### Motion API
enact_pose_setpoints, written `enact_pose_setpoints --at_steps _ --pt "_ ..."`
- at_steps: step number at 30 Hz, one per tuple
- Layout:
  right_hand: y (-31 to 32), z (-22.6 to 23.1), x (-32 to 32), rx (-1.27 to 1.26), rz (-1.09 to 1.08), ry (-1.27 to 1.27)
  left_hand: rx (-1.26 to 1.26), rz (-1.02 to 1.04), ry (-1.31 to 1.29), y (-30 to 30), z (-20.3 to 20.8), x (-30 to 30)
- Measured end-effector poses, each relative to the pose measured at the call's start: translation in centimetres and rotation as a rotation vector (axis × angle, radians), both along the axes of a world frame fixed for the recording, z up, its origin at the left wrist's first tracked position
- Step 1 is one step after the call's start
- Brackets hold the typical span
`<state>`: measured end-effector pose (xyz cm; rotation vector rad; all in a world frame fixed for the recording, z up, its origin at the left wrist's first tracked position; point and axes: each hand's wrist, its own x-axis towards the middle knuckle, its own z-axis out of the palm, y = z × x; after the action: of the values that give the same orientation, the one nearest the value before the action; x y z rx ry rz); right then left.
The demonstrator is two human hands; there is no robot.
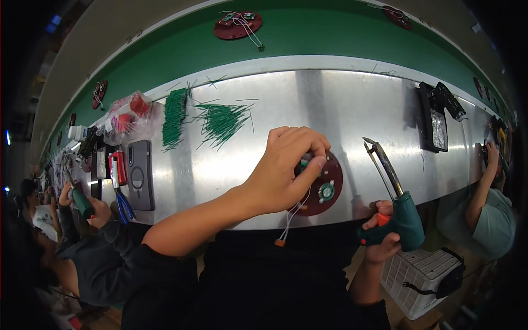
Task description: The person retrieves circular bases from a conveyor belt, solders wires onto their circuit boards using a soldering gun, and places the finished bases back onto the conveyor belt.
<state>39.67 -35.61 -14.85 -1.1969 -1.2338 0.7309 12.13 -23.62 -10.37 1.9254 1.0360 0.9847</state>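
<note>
My left hand (294,162) reaches across the metal bench and rests on a dark red round plate (333,190). Its fingers are curled down over the plate's upper left part, and whatever they pinch there is hidden beneath them. A small green circuit board (326,191) shows on the plate. White wires lead off its near edge to a small orange-brown connector (280,242). To the right, my right hand (384,242) grips a green soldering gun (411,223) with a red trigger. Its long metal tip points up and away, apart from the plate.
Green wire pieces (223,122) lie in a loose pile beside a neat bundle (175,118). A phone (141,175), blue-handled pliers (124,206) and a plastic bag (129,118) sit left. A black tray (434,121) stands right. Another round plate (237,25) rests on the green strip. Co-workers sit at both sides.
</note>
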Motion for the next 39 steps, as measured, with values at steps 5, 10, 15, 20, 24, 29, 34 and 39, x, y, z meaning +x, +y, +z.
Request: enact_pose_setpoints --at_steps 5,10,15,20,24,29,34,39 --pt "-0.3 0.3 -0.1 -0.052 -0.025 0.072 0.024 -0.005 0.024 0.1 0.2 0.1" --pt "-0.5 0.6 0.0 -0.04 0.021 0.038 0.045 -0.009 0.061 0.2 0.1 0.2" --pt "-1.1 1.2 0.5 -0.072 0.065 -0.052 0.007 0.037 0.042 0.2 0.1 0.4" --pt "-0.8 2.1 0.1 -0.119 0.1 -0.001 -0.005 0.05 0.037 0.5 0.1 0.6" --pt "-0.2 1.5 0.3 -0.055 0.161 -0.033 0.005 0.066 0.049 0.3 0.0 0.7" --pt "0.0 1.8 -0.3 -0.095 0.135 0.02 0.032 0.073 0.065 0.3 0.0 0.8" --pt "0.1 1.6 0.1 -0.045 0.148 -0.108 0.052 0.087 0.065 0.3 -0.2 1.0" --pt "0.1 1.6 0.3 -0.039 0.158 -0.107 0.058 0.09 0.06 0.4 -0.2 0.9"
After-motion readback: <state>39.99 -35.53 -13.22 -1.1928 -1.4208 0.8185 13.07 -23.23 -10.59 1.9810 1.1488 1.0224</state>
